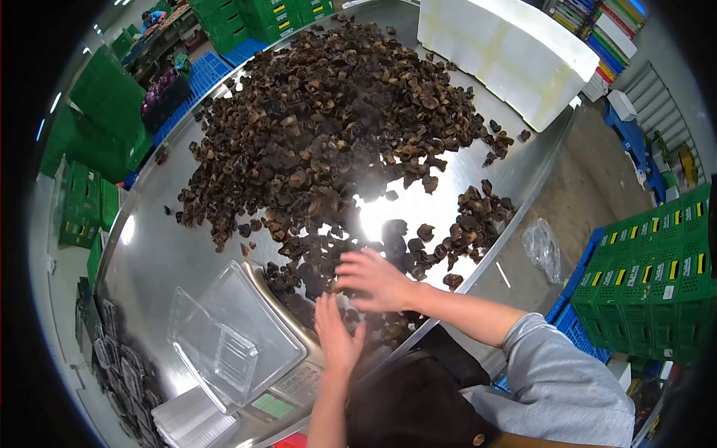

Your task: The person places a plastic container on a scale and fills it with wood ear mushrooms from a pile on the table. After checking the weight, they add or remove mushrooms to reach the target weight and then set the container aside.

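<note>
A large heap of dark brown, curled pieces like dried mushrooms covers much of a shiny metal table. My right hand is over loose pieces at the near edge of the heap, its fingers spread and pointing left. Just left of it, my left hand points upward with its thumb apart from the fingers, beside the scale. Neither hand shows anything held. An open clear plastic box rests on the scale's tray. A smaller cluster of pieces lies near the right edge.
A white foam box stands at the table's back right. Stacked clear lids are at the near left. Green crates stand right of the table, with more at the back and left. A plastic bag lies on the floor. Someone is far back left.
</note>
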